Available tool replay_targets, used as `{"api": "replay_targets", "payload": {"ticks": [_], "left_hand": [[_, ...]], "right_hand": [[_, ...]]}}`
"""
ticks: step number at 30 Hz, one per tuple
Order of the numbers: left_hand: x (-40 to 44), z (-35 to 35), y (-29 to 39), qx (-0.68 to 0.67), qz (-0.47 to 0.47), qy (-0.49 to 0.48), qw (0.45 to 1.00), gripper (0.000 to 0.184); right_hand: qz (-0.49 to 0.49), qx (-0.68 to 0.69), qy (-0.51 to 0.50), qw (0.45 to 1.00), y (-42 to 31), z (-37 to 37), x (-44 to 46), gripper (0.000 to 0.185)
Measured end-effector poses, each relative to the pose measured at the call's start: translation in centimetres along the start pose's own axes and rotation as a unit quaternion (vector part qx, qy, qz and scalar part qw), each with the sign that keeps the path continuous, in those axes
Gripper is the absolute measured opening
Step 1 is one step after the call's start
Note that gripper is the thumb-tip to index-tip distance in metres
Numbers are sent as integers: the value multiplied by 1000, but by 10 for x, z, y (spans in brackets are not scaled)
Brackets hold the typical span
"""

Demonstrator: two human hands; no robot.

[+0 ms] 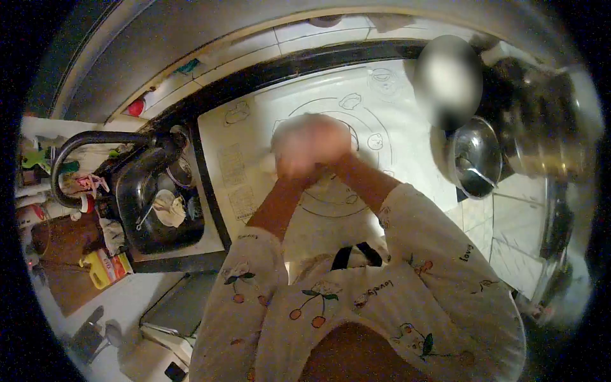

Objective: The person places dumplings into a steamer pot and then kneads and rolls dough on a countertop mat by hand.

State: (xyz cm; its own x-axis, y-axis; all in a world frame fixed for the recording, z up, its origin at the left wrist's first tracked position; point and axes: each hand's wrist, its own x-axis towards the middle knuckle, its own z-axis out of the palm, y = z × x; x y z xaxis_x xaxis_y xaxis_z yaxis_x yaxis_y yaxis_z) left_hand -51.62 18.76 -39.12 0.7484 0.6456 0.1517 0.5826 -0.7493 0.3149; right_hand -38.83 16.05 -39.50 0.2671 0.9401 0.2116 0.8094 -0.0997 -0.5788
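The mat is a pale, smooth sheet, bright white toward the right and duller, almost cream, toward the left. Thin dark lines are printed on it: curved rings around the middle, small outline drawings beyond them, and boxes of fine marks down the left side, too small to read. It lies on the counter between the sink and the metal bowl, its far side near a dark band along the wall. Over its rings, the left hand and right hand are drawn in against each other; both are blurred, so I cannot tell how far the fingers are closed, whether anything is between them, or whether they touch the mat. Pale sleeves with cherry prints cover the upper forearms. A spoon leans inside the shiny bowl, and a black faucet arches beside the dark sink
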Motion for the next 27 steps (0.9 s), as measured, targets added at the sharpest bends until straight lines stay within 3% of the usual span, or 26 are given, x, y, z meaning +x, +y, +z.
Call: {"api": "replay_targets", "payload": {"ticks": [1,3,5,6,8,9,11,13,14,16,21,23,24,26,27], "left_hand": [[-8,-3,6,23,6,8,1000,56],[-41,-21,22,94,3,-29,995,65],[-75,-37,38,19,50,1,999,62],[-85,-41,46,14,23,-64,998,61],[-97,-43,62,3,-29,-190,981,57],[-104,-38,63,24,-8,-145,989,55],[-114,-17,60,67,35,-53,996,50],[-106,-11,51,36,11,-119,992,47],[-102,-8,46,21,-6,-152,988,46],[-81,-4,35,13,-10,-119,993,46],[-29,7,-6,1,20,-64,998,48],[-7,-6,-10,-1,2,34,999,48],[-9,-11,-6,-5,7,37,999,50],[-22,-19,1,-14,13,42,999,55],[-38,-17,5,-82,32,14,996,59]], "right_hand": [[-49,-54,-5,997,0,1,-10,22],[-109,-16,89,990,-9,-12,-50,19],[-57,64,8,996,-27,-39,-82,20],[29,118,-120,985,-39,-55,-92,22],[66,42,-199,977,-59,-65,-110,23],[85,3,-235,968,-63,-67,-115,23],[-30,26,-19,999,-51,-50,-130,22],[-75,19,57,995,-47,-45,-126,23],[-67,2,21,998,-41,-41,-116,24],[-33,-8,-16,999,-30,-32,-97,26],[137,19,-21,990,-11,-2,-66,34],[179,142,-107,968,-27,-27,-43,36],[199,200,-149,948,-31,-40,-37,38],[50,67,-107,991,-7,-23,-55,31],[-44,-5,-91,995,5,-22,-74,31]]}}
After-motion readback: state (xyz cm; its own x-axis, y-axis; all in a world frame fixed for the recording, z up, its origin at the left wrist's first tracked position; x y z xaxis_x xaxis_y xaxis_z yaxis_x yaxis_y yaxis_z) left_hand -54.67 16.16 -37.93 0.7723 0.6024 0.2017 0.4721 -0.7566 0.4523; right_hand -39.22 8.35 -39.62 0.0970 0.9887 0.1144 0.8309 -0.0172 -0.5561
